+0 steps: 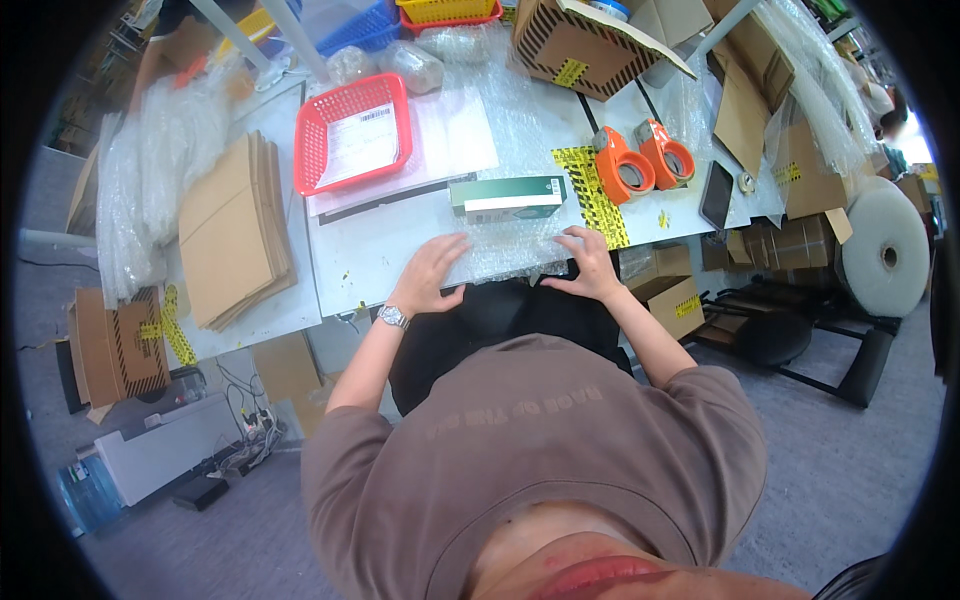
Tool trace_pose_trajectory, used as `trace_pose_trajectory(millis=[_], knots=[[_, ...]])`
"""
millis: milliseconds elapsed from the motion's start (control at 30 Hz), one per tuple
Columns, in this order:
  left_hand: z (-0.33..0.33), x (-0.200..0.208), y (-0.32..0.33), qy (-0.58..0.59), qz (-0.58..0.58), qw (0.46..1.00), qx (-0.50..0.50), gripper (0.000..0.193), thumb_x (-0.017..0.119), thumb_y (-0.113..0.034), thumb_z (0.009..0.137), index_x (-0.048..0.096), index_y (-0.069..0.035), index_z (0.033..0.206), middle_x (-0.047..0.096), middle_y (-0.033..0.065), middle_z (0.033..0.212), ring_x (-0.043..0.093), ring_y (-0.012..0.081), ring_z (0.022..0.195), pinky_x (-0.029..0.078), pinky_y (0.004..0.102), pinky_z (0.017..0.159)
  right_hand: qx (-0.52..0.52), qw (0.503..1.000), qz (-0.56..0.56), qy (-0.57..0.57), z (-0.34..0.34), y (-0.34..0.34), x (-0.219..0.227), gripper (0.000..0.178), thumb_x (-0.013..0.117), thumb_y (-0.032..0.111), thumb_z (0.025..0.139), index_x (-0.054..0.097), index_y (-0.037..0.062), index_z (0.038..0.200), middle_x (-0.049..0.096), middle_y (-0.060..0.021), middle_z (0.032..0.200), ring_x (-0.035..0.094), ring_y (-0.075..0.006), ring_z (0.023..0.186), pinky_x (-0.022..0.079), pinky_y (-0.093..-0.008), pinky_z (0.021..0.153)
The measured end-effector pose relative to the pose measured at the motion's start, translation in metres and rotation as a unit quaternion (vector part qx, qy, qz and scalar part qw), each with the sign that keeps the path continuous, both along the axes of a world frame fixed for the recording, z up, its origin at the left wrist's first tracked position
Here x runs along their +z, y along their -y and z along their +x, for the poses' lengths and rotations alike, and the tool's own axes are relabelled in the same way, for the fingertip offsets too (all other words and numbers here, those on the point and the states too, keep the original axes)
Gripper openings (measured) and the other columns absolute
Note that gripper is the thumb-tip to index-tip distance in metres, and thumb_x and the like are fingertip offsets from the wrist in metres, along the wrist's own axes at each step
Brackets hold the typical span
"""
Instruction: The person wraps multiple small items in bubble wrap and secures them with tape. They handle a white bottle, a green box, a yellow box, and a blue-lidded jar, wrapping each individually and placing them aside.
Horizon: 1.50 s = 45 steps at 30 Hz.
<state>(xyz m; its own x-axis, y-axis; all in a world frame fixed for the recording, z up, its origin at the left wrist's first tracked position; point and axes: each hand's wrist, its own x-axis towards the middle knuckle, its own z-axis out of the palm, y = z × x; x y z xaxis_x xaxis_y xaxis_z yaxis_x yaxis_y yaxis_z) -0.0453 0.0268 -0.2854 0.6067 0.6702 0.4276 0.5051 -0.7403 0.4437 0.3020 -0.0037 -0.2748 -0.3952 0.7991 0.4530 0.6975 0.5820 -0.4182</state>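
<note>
A green and white box point(508, 198) lies lengthwise on a sheet of clear bubble wrap point(510, 250) near the table's front edge. Over the wrap's left side is my left hand point(430, 275), fingers on top and thumb by the near edge, with a metal watch on its wrist. My right hand point(588, 265) grips the right side of the same sheet, its fingers bent and thumb pointing inward. Both hands are apart from the box, just on the near side of it. The wrap partly hides my fingertips.
A red basket point(404, 150) holding a paper label sits left of the box, beside stacked flat cardboard point(235, 230). Two orange tape dispensers point(625, 170) and a phone point(716, 195) lie to the right. An open carton point(590, 50) stands behind. A wrap roll point(885, 250) is at far right.
</note>
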Motion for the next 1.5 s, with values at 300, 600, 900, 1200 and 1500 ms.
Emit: trace_pose_trajectory(millis=[300,600,900,1200,1500], knots=[[-0.002,-0.005,-0.003,-0.033,-0.040,0.998,-0.020,0.034,0.080,-0.024,0.069,0.071,-0.017,0.101,0.052,0.0124,0.135,0.050,0.0312,0.123,0.039,0.0447,0.101,0.056,0.998,0.041,0.005,0.005,-0.028,0.004,0.018,0.077,0.016,0.074,0.075,0.0176,0.091,0.054,-0.0107,0.130,0.052,-0.0304,0.117,0.041,-0.0422,0.095],[0.020,0.016,-0.032,0.000,0.081,0.996,0.030,0.021,0.070,-0.014,0.080,0.066,-0.009,0.100,0.047,0.0162,0.142,0.042,0.0326,0.134,0.032,0.0501,0.110,0.078,0.997,-0.012,-0.017,0.005,-0.076,0.013,0.011,0.068,0.011,0.085,0.060,0.0073,0.093,0.054,-0.0110,0.137,0.048,-0.0300,0.131,0.034,-0.0501,0.111],[0.047,0.003,-0.079,0.182,-0.105,0.969,0.132,0.015,0.048,-0.016,0.098,0.052,-0.001,0.101,0.063,0.0226,0.111,0.058,0.0404,0.107,0.045,0.0462,0.089,-0.015,0.977,-0.068,-0.200,-0.010,-0.101,0.003,0.016,0.063,0.013,0.092,0.056,0.0034,0.103,0.065,-0.0140,0.113,0.062,-0.0302,0.109,0.046,-0.0390,0.097],[0.052,0.026,-0.078,0.168,-0.228,0.934,0.216,0.024,0.053,-0.022,0.097,0.048,0.001,0.094,0.062,0.0252,0.077,0.063,0.0409,0.073,0.046,0.0448,0.064,-0.022,0.903,-0.310,-0.298,-0.001,-0.135,-0.004,0.027,0.065,0.025,0.094,0.056,0.0065,0.111,0.065,-0.0083,0.096,0.059,-0.0127,0.092,0.045,-0.0282,0.083],[0.054,-0.005,-0.059,0.375,-0.239,0.884,0.144,0.010,0.056,-0.009,0.092,0.054,0.001,0.097,0.069,0.0132,0.100,0.066,0.0216,0.101,0.051,0.0343,0.082,-0.017,0.828,-0.394,-0.399,-0.010,-0.111,-0.022,0.033,0.062,0.028,0.096,0.066,0.0000,0.113,0.066,-0.0004,0.099,0.057,-0.0073,0.092,0.046,-0.0242,0.083]])
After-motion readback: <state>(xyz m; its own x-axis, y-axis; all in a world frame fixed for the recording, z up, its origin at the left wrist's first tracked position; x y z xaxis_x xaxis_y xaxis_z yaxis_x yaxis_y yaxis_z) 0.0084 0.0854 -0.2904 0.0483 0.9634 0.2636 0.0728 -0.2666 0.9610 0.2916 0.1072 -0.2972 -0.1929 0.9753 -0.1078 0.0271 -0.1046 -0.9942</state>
